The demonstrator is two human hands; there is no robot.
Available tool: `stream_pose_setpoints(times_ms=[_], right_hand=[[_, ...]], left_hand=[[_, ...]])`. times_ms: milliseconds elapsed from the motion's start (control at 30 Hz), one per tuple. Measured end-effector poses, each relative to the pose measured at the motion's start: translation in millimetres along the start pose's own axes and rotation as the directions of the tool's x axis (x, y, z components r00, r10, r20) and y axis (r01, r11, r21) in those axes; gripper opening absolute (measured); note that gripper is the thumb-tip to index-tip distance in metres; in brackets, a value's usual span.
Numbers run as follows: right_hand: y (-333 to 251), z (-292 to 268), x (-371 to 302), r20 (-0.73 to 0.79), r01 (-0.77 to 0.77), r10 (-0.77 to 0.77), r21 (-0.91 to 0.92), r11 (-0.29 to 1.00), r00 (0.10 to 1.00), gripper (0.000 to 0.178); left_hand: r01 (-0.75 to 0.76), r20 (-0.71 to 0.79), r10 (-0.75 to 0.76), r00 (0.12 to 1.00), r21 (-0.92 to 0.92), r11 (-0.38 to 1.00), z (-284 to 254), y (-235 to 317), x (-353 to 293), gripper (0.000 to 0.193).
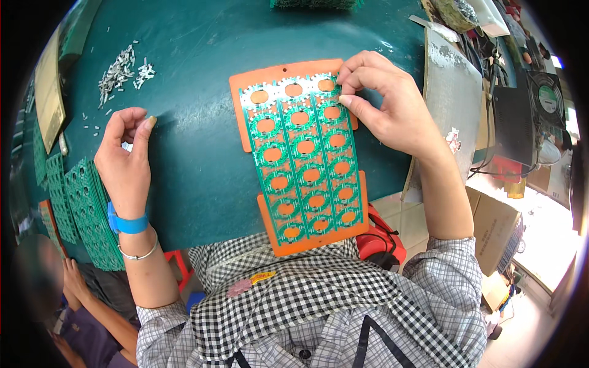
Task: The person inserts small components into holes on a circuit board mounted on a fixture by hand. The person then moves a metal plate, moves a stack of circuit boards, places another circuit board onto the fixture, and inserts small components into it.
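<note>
The green circuit panel [305, 156] lies on an orange tray [299, 73] on the dark green table [196, 172], long axis running away from the person. The right hand [383, 101] pinches its far right corner; the left hand [126, 156] rests loosely curled, holding nothing, near small metal pins [119, 70]

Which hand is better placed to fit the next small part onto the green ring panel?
Probably the right hand: its fingertips already pinch at the top right ring of the green panel on the orange plate. The left hand is off near the loose metal parts.
</note>
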State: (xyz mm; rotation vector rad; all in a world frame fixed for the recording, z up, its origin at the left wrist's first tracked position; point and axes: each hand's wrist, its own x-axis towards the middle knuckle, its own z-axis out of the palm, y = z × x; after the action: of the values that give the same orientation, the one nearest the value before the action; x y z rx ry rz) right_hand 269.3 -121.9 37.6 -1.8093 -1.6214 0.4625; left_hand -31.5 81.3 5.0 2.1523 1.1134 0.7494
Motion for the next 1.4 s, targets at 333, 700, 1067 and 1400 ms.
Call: stream_pose_setpoints(times_ms=[333,700,1067,1400], right_hand=[[1,0,-2,0.016,0.005,-0.005,-0.033,0.999,1.0,0.011],[2,1,-2,0.01,0.038,-0.038,-0.057,0.998,0.999,0.012],[-3,15,0,-0.05,0.163,-0.182,-0.267,0.95,0.982,0.019],[-9,6,3,0.059,0.284,-0.28,-0.317,0.905,0.958,0.022]], left_hand=[[-0.027,0.093,0.023,0.995,0.037,0.999,-5,1,-3,0.016],[-0.037,0.107,0.038,0.994,-0.006,0.999,-4,2,-3,0.015],[-0.083,0.007,0.083,0.996,-0.091,0.992,-7,11,-4,0.013],[0.308,0.32,-0.099,0.942,-0.708,0.635,-7,45,-22,0.01]])
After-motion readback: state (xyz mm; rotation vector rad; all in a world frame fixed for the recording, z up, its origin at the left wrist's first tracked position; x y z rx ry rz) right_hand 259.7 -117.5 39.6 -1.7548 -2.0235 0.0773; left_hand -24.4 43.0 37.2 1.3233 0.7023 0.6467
